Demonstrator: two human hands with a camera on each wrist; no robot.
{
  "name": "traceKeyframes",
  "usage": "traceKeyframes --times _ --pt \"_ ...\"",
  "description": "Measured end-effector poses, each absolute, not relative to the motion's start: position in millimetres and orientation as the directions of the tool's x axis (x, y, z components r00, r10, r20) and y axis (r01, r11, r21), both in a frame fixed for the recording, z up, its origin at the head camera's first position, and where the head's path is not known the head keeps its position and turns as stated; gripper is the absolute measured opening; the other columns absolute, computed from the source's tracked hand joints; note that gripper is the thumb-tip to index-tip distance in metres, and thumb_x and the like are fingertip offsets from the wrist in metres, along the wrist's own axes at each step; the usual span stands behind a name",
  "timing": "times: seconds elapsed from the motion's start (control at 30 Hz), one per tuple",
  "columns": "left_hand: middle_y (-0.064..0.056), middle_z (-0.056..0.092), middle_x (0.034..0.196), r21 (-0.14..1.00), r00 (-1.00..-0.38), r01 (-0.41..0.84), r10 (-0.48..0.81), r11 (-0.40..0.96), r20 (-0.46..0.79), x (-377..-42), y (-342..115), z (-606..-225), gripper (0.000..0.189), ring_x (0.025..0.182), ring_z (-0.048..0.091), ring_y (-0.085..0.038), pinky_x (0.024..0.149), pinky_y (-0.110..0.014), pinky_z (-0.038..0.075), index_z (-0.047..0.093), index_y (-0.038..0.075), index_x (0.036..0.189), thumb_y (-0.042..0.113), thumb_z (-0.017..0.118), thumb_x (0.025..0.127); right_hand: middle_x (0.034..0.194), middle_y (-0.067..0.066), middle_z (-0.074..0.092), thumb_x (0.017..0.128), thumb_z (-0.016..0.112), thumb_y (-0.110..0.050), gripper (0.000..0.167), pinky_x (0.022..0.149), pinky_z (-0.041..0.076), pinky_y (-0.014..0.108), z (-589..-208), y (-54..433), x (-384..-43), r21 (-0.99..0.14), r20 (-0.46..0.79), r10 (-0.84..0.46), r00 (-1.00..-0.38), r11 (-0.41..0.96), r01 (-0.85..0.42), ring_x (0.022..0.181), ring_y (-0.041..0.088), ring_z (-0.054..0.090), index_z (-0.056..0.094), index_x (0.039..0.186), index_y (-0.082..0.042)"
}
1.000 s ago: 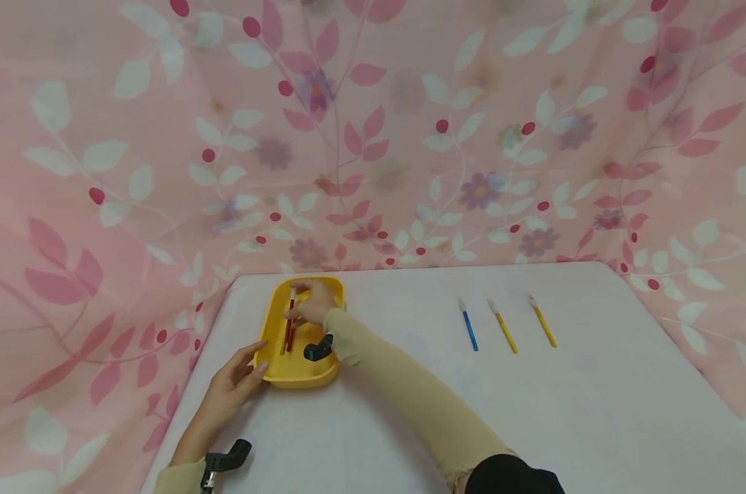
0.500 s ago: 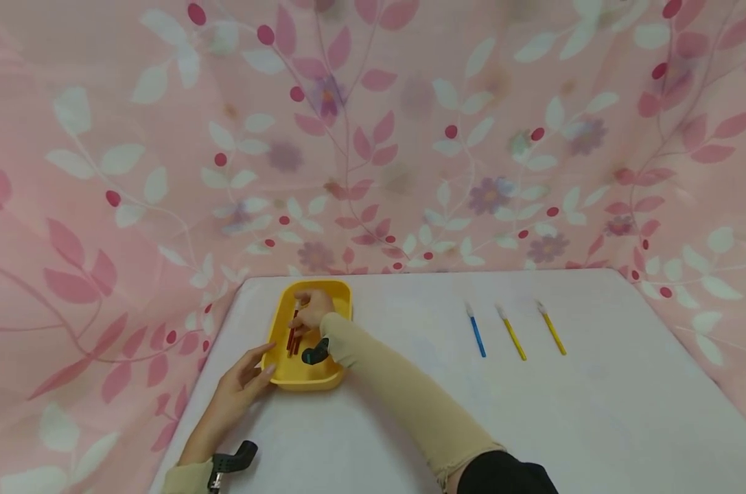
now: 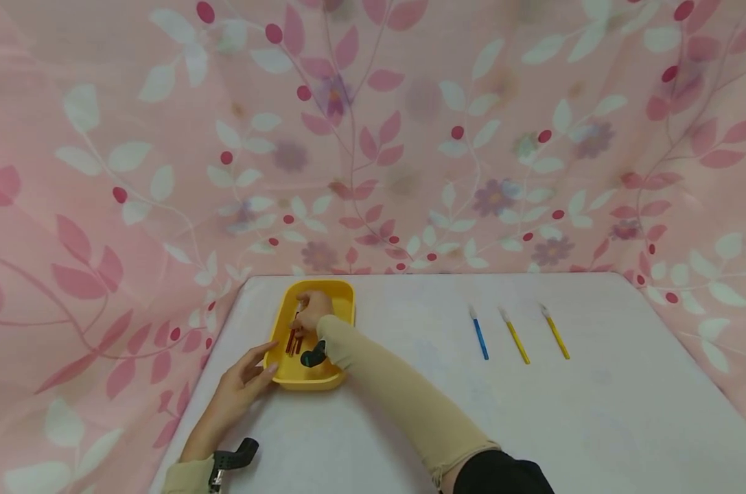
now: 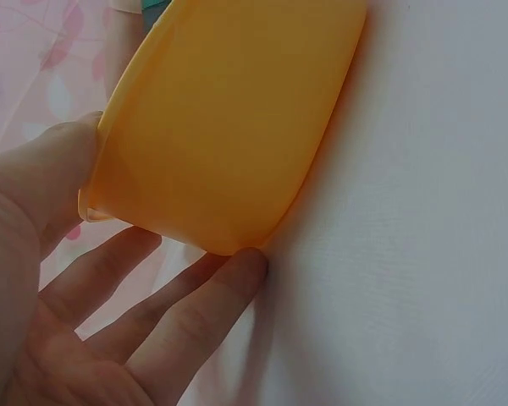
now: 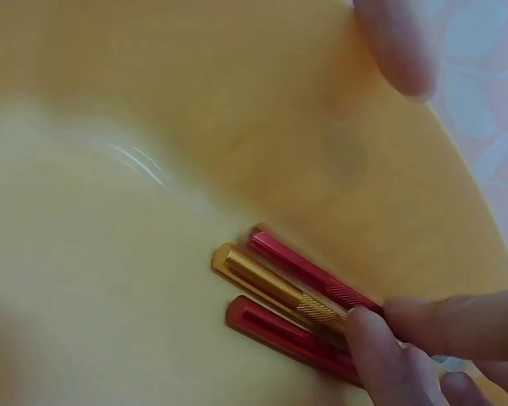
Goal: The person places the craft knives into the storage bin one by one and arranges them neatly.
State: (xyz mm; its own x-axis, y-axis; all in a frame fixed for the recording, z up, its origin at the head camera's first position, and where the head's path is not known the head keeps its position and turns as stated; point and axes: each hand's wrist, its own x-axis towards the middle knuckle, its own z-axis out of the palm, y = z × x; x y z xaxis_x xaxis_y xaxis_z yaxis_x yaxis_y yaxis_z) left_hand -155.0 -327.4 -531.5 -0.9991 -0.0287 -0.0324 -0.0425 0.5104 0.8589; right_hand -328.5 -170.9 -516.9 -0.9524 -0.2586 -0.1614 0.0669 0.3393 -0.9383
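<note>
A yellow tray (image 3: 311, 382) stands at the left of the table. My left hand (image 3: 243, 387) holds its near left corner, with a fingertip at the rim and other fingers against the outer wall (image 4: 220, 144). Inside the tray, my right hand (image 3: 313, 314) pinches a slim red craft knife (image 5: 300, 265) with a knurled grip. Right beside it lies a gold craft knife (image 5: 267, 283), touched by one fingertip. A second red craft knife (image 5: 288, 334) lies on the gold one's other side. The fingers hide the knives' far ends.
On the right of the white table (image 3: 410, 384) lie a blue craft knife (image 3: 480, 337) and two yellow ones, the middle knife (image 3: 517, 339) and the outer knife (image 3: 556, 335), spaced apart. A pink floral cloth (image 3: 373, 137) hangs behind the table.
The head view has shifted slightly. In the tray the knives' near ends have spread from a tight bunch into a side-by-side row, while my right hand moved little. My left hand stays on the tray.
</note>
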Motion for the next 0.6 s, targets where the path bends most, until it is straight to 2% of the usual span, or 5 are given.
traceKeyframes --times 0.13,0.27,0.47,0.6 --pt "-0.016 0.047 0.168 0.86 -0.998 -0.069 -0.033 0.506 -0.061 -154.9 -326.5 -530.7 0.058 0.139 0.059 -0.047 0.109 -0.054 0.057 0.052 0.024 0.163 0.04 0.069 0.11 0.105 0.009 0.069 0.076 0.095 0.008 0.062 0.071 0.068 0.034 -517.7 -172.9 -328.1 -0.91 -0.131 -0.244 -0.961 0.413 0.02 0.095 0.023 0.071 0.078 0.133 -0.007" --pt "-0.016 0.046 0.169 0.863 -0.998 -0.065 -0.032 0.501 -0.057 -155.4 -326.2 -531.3 0.057 0.141 0.056 -0.049 0.111 -0.058 0.054 0.052 0.024 0.163 0.039 0.069 0.11 0.101 0.006 0.068 0.075 0.097 0.004 0.06 0.079 0.067 0.033 -516.7 -174.0 -326.9 -0.891 -0.121 -0.242 -0.963 0.454 -0.002 0.092 0.02 0.071 0.079 0.131 -0.008" --pt "-0.016 0.043 0.171 0.868 -0.997 -0.078 -0.034 0.49 -0.071 -155.5 -326.4 -531.4 0.058 0.145 0.051 -0.052 0.113 -0.061 0.052 0.051 0.024 0.164 0.04 0.068 0.11 0.097 0.002 0.065 0.074 0.099 0.004 0.062 0.077 0.066 0.029 -518.0 -175.2 -328.4 -0.886 -0.121 -0.243 -0.962 0.465 -0.006 0.089 0.018 0.072 0.078 0.131 -0.007" --pt "-0.014 0.042 0.172 0.872 -0.995 -0.102 -0.036 0.48 -0.096 -155.3 -326.1 -530.4 0.058 0.147 0.051 -0.05 0.113 -0.059 0.052 0.05 0.026 0.164 0.041 0.067 0.111 0.097 0.003 0.065 0.072 0.1 0.004 0.063 0.074 0.066 0.029 -518.9 -175.0 -328.3 -0.882 -0.107 -0.237 -0.966 0.47 -0.018 0.089 0.019 0.071 0.078 0.13 -0.007"
